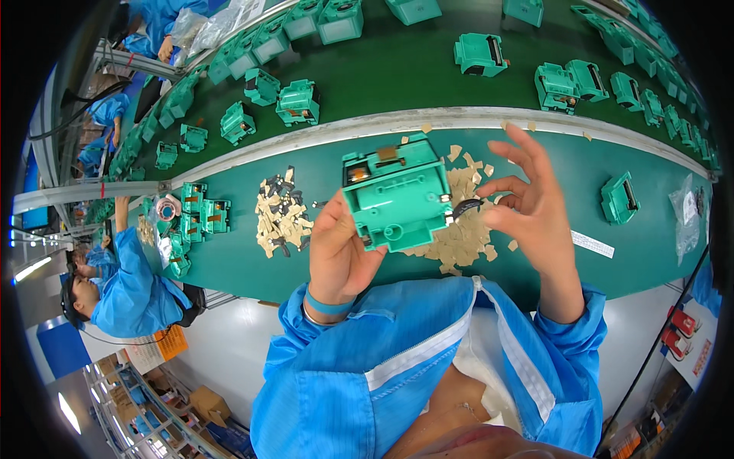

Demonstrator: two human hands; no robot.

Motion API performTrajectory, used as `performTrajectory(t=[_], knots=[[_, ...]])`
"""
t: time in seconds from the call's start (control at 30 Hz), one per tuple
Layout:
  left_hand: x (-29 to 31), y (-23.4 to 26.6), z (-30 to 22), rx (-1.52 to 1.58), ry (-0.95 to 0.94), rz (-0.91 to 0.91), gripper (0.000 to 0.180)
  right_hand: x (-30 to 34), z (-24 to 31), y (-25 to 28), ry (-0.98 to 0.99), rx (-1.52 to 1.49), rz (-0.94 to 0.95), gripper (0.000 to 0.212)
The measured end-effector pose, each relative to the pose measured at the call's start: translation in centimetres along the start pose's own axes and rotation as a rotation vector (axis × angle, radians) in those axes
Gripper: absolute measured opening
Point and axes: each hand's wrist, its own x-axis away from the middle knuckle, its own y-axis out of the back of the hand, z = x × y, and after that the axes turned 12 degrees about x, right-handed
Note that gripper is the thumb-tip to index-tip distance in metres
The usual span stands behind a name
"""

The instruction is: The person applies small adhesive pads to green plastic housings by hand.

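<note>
My left hand (340,249) grips a green plastic housing (397,195) from below and holds it up over the green worktable (596,164). At the housing's right edge, my right hand (531,199) pinches a small black curved part (465,207) between thumb and forefinger, with the other fingers spread. Under the housing lies a heap of small tan pads (462,233). Left of it sits a pile of tan pads mixed with small black parts (281,214).
A conveyor belt (405,69) behind the table carries several green housings. Another green housing (619,199) and a clear bag (688,214) lie to the right. Stacked green housings (200,210) stand at the left. A co-worker in blue (126,287) sits to the left.
</note>
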Motion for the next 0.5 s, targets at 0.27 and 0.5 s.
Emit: performTrajectory(t=[0.27,0.5], knots=[[-0.3,-0.3,0.8,0.122,-0.020,-0.077,0.029,0.5,-0.3,-1.2,0.297,-0.097,-0.035,0.020],[-0.8,0.6,1.8,0.276,0.040,-0.118,0.036,0.6,0.0,-2.3,0.287,-0.135,-0.078,0.008]])
